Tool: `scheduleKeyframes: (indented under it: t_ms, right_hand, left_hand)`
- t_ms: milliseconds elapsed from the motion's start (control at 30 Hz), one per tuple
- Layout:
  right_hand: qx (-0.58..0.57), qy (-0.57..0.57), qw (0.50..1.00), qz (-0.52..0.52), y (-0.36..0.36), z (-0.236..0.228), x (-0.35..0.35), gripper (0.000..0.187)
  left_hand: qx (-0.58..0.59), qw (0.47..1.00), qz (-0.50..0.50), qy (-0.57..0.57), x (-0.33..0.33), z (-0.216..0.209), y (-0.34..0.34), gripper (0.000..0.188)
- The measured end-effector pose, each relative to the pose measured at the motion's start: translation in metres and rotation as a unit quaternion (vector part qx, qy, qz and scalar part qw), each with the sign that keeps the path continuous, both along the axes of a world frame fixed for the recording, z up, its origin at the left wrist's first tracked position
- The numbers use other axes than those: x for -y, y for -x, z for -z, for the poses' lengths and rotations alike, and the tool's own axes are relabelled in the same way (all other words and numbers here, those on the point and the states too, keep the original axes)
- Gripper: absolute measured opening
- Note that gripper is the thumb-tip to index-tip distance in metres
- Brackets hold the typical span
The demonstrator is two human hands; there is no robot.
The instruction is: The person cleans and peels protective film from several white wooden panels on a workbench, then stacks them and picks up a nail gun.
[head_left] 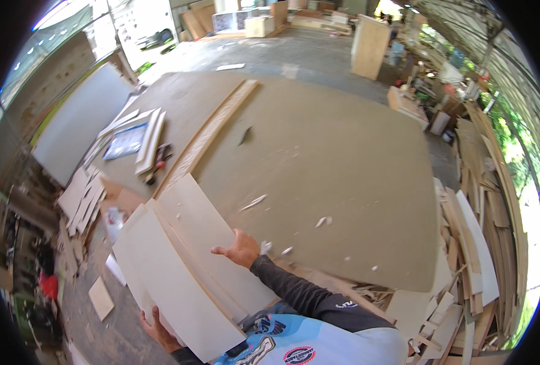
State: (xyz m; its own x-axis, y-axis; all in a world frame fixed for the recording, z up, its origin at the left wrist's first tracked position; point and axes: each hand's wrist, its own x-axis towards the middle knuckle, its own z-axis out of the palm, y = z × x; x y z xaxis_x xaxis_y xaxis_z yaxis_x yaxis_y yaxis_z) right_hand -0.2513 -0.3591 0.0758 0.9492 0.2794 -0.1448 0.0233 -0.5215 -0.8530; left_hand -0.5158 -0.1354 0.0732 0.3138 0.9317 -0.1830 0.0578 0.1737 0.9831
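Note:
Two long white boards (169,274) with raw wood-coloured edges lean in front of me, overlapping lengthwise. My left hand (157,330) is at the lower left edge of the nearer board, its thumb and a finger showing and the rest hidden. At the right edge of the farther white board (206,222) is my right hand (239,248). Its thumb sticks out over the white face, and the other fingers are bent at the edge, partly hidden. The boards' near ends come close to my body.
A large brown tabletop (337,164) bears white scraps (323,221) and a long wooden strip (209,131). A red and black power tool (160,159) lies beside white strips (151,141). Offcuts (440,319) pile up at right; a wooden cabinet (369,47) stands beyond.

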Motion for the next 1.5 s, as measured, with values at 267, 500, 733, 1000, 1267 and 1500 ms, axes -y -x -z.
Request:
scheduleKeyframes:
  t_ms: [267,500,733,1000,1267,1500]
  right_hand:
    - [-0.069,-0.059,0.986,-0.142,0.108,0.035,-0.201,0.070]
    - [-0.094,0.019,0.956,-0.279,0.190,0.015,-0.352,0.073]
    - [-0.091,0.068,0.910,-0.399,0.240,0.029,-0.494,0.076]
    - [-0.114,0.049,0.865,-0.486,0.286,0.021,-0.718,0.078]
    - [-0.068,0.033,0.850,-0.521,0.303,-0.012,-0.911,0.076]
    - [-0.055,0.022,0.858,-0.511,0.317,0.010,-1.093,0.079]
  left_hand:
    - [-0.092,0.985,-0.129,-0.073,-0.133,0.016,0.187,0.090]
    - [-0.164,0.947,-0.268,-0.066,-0.175,0.012,0.290,0.099]
    - [-0.213,0.921,-0.324,-0.036,-0.245,0.036,0.350,0.099]
    - [-0.253,0.889,-0.380,-0.044,-0.409,0.015,0.393,0.093]
    - [-0.190,0.881,-0.432,-0.033,-0.570,0.027,0.409,0.083]
    - [-0.113,0.905,-0.409,-0.030,-0.775,0.044,0.418,0.072]
